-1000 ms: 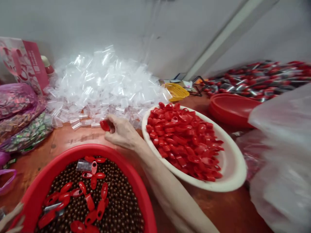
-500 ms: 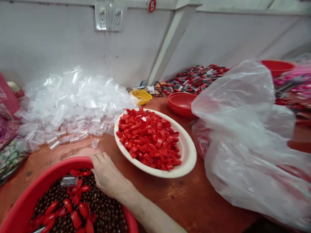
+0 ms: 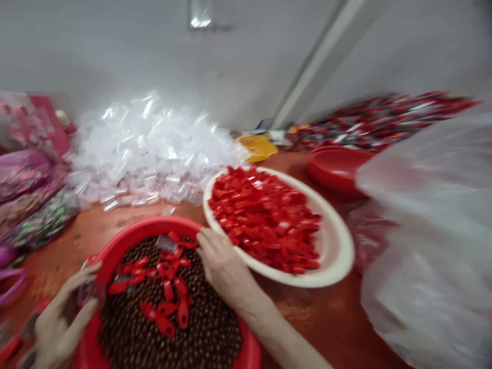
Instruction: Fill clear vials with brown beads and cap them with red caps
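Observation:
My right hand (image 3: 226, 269) is closed over the far right rim of a red basin (image 3: 134, 228), fingers bent toward the inside. Dark brown beads (image 3: 207, 328) fill this basin, and loose red plastic caps (image 3: 168, 289) lie scattered on top of them, with a clear sleeve (image 3: 165, 243) among them. At the basin's left edge, my left hand (image 3: 63, 315) has thumb and fingers closed around a clear plastic piece with a red end (image 3: 89, 287). Motion blur softens its outline.
A white oval basin (image 3: 340, 246) heaped with red caps stands to the right. Behind are a pile of clear sleeves (image 3: 154, 148), a yellow basket (image 3: 257, 147) and a red bowl (image 3: 338, 166). A large translucent bag (image 3: 430, 266) covers the right side.
The view has swung left and down, so everything sits further right in it. My left hand has come into view holding the clear piece. My right hand stays on the basin rim.

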A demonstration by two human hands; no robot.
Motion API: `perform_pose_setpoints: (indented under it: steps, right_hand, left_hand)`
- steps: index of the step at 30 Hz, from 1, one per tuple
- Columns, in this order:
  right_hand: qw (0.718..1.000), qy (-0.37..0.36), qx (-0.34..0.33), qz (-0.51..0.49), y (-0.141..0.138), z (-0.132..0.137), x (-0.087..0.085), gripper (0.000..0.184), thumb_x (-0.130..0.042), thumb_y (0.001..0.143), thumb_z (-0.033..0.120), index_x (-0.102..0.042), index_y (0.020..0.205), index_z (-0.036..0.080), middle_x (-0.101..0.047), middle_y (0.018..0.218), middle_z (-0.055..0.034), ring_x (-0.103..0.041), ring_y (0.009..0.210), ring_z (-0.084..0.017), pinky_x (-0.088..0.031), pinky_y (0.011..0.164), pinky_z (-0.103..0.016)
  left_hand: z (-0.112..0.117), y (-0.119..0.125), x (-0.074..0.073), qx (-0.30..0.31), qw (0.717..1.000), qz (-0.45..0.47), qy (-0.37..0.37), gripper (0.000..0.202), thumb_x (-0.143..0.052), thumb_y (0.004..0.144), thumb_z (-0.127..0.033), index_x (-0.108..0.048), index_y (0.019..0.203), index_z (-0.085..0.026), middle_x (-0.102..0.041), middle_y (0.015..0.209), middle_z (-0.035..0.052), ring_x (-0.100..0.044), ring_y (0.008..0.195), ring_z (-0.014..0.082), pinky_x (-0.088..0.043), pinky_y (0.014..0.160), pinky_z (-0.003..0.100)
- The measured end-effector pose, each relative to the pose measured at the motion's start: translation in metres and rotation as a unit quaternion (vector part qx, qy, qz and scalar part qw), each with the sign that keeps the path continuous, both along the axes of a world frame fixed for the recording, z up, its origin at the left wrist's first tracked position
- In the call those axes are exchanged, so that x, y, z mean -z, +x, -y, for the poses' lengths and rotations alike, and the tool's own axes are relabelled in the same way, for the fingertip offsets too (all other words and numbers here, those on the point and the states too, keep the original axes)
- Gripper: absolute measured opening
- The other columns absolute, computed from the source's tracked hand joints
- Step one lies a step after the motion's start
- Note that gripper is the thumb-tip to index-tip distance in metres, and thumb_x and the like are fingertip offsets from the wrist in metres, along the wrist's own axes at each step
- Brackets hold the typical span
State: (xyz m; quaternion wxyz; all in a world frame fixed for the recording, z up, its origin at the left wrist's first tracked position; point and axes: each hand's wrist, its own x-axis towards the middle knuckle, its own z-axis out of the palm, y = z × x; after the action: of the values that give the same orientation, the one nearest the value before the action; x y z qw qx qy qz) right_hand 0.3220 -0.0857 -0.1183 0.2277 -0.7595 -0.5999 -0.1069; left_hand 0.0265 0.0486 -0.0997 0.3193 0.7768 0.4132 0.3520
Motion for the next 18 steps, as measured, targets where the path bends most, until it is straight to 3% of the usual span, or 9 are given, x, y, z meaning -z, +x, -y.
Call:
perform_pose_setpoints:
  steps: [2, 4, 8, 13, 16, 18]
  right_hand:
    - [1.000, 0.011, -0.008, -0.027, 0.003, 0.008, 0.002, 0.035, -0.041, 0.092, 0.011, -0.061, 0.120, 0.005, -0.062, 0.124, -0.0222, -0.056, 0.118, -0.030, -0.047, 0.102, -0.049]
    - [0.998, 0.016, -0.025, -0.052, 0.004, 0.011, 0.000, 0.032, -0.041, 0.095, 0.017, -0.062, 0.118, 0.009, -0.064, 0.119, -0.0205, -0.058, 0.113, -0.030, -0.047, 0.099, -0.052]
    - [0.990, -0.024, -0.107, -0.085, -0.008, 0.006, -0.019, 0.028, -0.042, 0.096, 0.021, -0.063, 0.113, 0.014, -0.068, 0.108, -0.0139, -0.061, 0.102, -0.025, -0.049, 0.095, -0.044]
    - [0.956, -0.175, -0.225, -0.075, -0.040, -0.032, -0.040, 0.025, -0.042, 0.096, 0.018, -0.066, 0.104, 0.017, -0.067, 0.098, -0.0099, -0.060, 0.094, -0.022, -0.049, 0.087, -0.036]
    - [0.939, -0.197, -0.274, -0.057, -0.069, -0.063, -0.034, 0.023, -0.050, 0.095, 0.025, -0.066, 0.108, 0.015, -0.066, 0.103, -0.0105, -0.058, 0.101, -0.022, -0.045, 0.091, -0.036]
    - [0.932, -0.206, -0.294, -0.041, -0.090, -0.077, -0.025, 0.033, -0.055, 0.093, 0.037, -0.062, 0.118, 0.016, -0.061, 0.116, -0.0133, -0.054, 0.108, -0.026, -0.044, 0.093, -0.041]
  left_hand:
    - [0.002, 0.009, -0.002, 0.038, 0.998, 0.038, -0.027, 0.032, -0.068, 0.079, -0.035, -0.065, 0.105, -0.018, -0.068, 0.121, 0.0111, -0.062, 0.116, 0.0297, -0.048, 0.105, 0.044]
    - [0.001, 0.015, -0.002, 0.064, 0.996, 0.061, -0.031, 0.034, -0.069, 0.079, -0.034, -0.064, 0.107, -0.016, -0.068, 0.118, 0.0145, -0.062, 0.114, 0.0289, -0.048, 0.103, 0.043]
    - [0.008, 0.019, -0.004, 0.044, 0.996, 0.070, -0.018, 0.038, -0.070, 0.079, -0.029, -0.064, 0.115, -0.017, -0.069, 0.112, 0.0114, -0.066, 0.102, 0.0232, -0.051, 0.097, 0.036]
    - [0.029, 0.019, -0.015, 0.039, 0.994, 0.087, -0.045, 0.037, -0.071, 0.081, -0.028, -0.062, 0.114, -0.017, -0.069, 0.108, 0.0088, -0.067, 0.093, 0.0182, -0.053, 0.092, 0.032]
    - [0.039, 0.018, -0.019, 0.028, 0.993, 0.097, -0.054, 0.033, -0.071, 0.082, -0.029, -0.061, 0.111, -0.016, -0.069, 0.105, 0.0085, -0.067, 0.090, 0.0167, -0.054, 0.090, 0.031]
    - [0.044, 0.016, -0.020, 0.021, 0.994, 0.095, -0.052, 0.032, -0.070, 0.082, -0.029, -0.061, 0.109, -0.016, -0.069, 0.105, 0.0091, -0.067, 0.091, 0.0174, -0.054, 0.090, 0.032]
